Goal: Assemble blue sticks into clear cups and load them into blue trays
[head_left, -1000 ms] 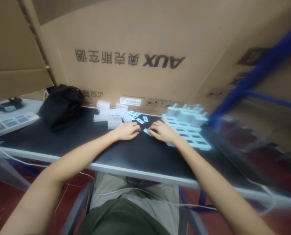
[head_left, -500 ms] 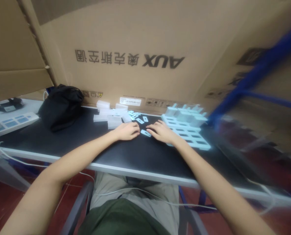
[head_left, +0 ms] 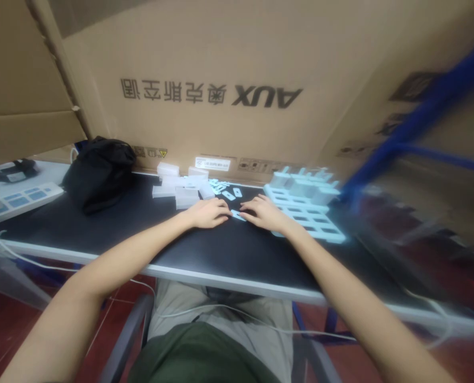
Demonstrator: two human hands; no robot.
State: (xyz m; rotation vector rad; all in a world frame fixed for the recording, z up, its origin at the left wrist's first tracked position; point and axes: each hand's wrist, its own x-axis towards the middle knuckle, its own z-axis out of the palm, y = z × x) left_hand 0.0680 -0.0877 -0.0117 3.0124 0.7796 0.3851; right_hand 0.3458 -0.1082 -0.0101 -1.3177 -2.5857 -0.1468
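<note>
Between my two hands, a small light-blue flat piece with a hole (head_left: pixel 237 215) lies on the black tabletop (head_left: pixel 221 255). My left hand (head_left: pixel 210 214) is at its left end, fingertips at or very near the edge, thumb apart from the fingers. On the other side, my right hand (head_left: pixel 264 214) rests with fingers spread and its tips by the right end of the piece. Neither hand lifts anything. Just beyond are more light-blue pieces (head_left: pixel 228 196), some in a loose heap. White rectangular blocks (head_left: pixel 187 199) lie behind my left hand.
Right of my right hand stands a light-blue slotted rack (head_left: pixel 306 217), upright parts filling its far rows. A black bag (head_left: pixel 99 175) sits at left, beside a white panel with blue patches (head_left: pixel 30 198). A large cardboard box (head_left: pixel 205 53) walls the back; a blue metal frame (head_left: pixel 416 122) rises at right.
Both hands have shifted slightly, the left fingertips moving right to the end of the small flat piece. The piece shows a little less between the hands.
</note>
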